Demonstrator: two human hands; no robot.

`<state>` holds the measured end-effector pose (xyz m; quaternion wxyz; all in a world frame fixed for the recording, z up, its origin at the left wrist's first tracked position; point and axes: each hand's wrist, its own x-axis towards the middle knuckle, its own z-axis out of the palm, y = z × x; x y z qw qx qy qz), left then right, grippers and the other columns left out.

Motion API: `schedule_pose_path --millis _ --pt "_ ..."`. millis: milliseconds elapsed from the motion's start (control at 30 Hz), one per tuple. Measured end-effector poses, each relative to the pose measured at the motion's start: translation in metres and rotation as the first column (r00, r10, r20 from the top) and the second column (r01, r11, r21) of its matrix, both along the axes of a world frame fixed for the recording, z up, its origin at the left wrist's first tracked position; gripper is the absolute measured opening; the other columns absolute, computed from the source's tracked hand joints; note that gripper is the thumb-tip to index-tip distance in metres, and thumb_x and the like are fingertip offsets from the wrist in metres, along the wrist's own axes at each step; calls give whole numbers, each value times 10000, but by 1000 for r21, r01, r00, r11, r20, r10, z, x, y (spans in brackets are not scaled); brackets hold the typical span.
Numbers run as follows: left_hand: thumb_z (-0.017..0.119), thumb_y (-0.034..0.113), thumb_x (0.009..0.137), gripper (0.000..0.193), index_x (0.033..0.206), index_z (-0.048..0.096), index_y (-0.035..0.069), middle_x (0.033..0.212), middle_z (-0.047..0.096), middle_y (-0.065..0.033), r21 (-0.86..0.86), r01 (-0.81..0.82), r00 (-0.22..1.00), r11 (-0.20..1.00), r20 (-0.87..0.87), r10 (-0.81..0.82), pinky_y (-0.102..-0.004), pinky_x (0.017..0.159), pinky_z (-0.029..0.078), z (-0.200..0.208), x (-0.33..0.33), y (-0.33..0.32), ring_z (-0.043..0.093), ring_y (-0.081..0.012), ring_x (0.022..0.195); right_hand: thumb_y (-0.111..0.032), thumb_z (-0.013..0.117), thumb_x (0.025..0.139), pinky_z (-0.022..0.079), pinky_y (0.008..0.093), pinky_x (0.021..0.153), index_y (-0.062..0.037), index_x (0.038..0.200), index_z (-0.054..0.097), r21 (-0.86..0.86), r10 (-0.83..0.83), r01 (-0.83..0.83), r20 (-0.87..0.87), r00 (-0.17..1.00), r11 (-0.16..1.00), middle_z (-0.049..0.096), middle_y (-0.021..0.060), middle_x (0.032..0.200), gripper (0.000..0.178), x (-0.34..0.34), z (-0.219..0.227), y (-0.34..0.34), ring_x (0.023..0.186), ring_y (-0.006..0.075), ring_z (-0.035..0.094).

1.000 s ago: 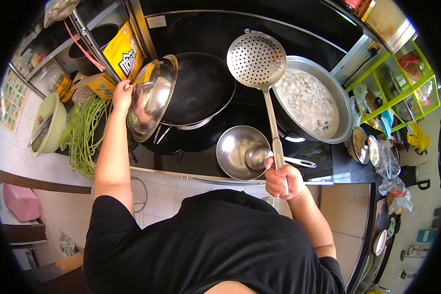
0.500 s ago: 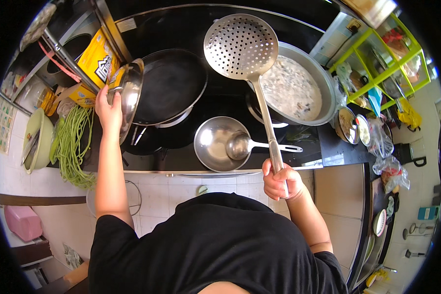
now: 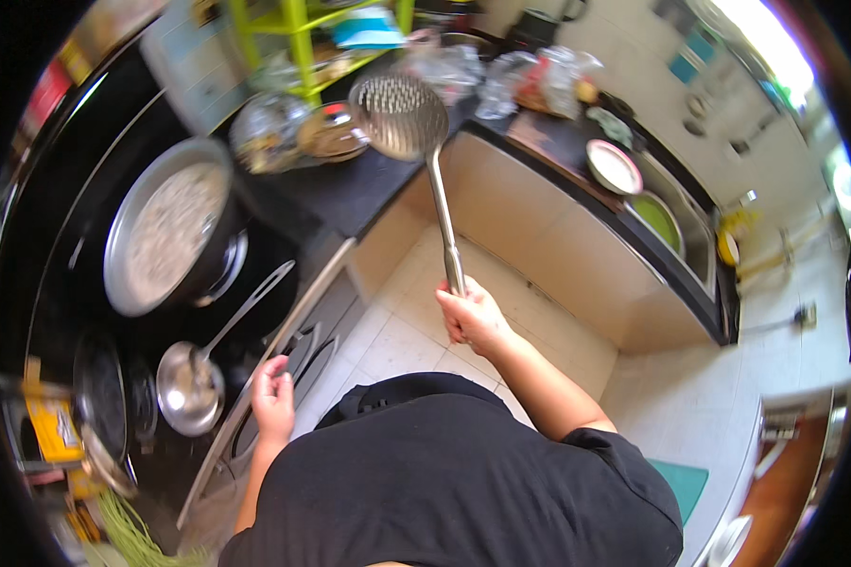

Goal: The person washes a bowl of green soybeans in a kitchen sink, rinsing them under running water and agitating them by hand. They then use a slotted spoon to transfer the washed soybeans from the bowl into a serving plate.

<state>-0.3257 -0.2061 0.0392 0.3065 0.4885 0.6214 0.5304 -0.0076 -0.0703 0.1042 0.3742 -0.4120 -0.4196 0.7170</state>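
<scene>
My right hand (image 3: 473, 317) is wrapped round the handle of a metal skimmer (image 3: 402, 115) with a perforated round head. The skimmer is held up over the floor, its head overlapping the view of the corner counter. Loosely bent, with nothing in it, my left hand (image 3: 272, 402) hangs by the stove's front edge. Close to it on the stove is a metal bowl (image 3: 182, 411) with a ladle (image 3: 251, 304) resting in it. A large pot (image 3: 123, 274) of whitish, bubbly liquid stands on the far burner. Beside the black pan (image 3: 99, 397) leans a metal lid (image 3: 109, 465).
Plastic bags (image 3: 548, 80) and a green rack (image 3: 298, 38) occupy the corner counter. Farther right, a white bowl (image 3: 615, 167) sits near the sink (image 3: 700, 246), which holds a green basin (image 3: 654, 219). Long green beans (image 3: 137, 534) lie at the lower left.
I have turned to the right, away from the stove. My left hand has let go of the lid, which stays beside the pan. The skimmer has moved with me in my right hand.
</scene>
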Motion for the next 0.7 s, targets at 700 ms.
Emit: schedule_pose_path --millis 700 --pt "549 133 845 273 1093 539 20 1032 562 -96 -369 887 339 279 109 -934 -287 801 458 -39 435 245 563 -169 929 -119 482 877 345 210 334 -17 1113 426 192 -894 929 387 225 317 450 8 580 263 435 -63 -103 376 75 411"
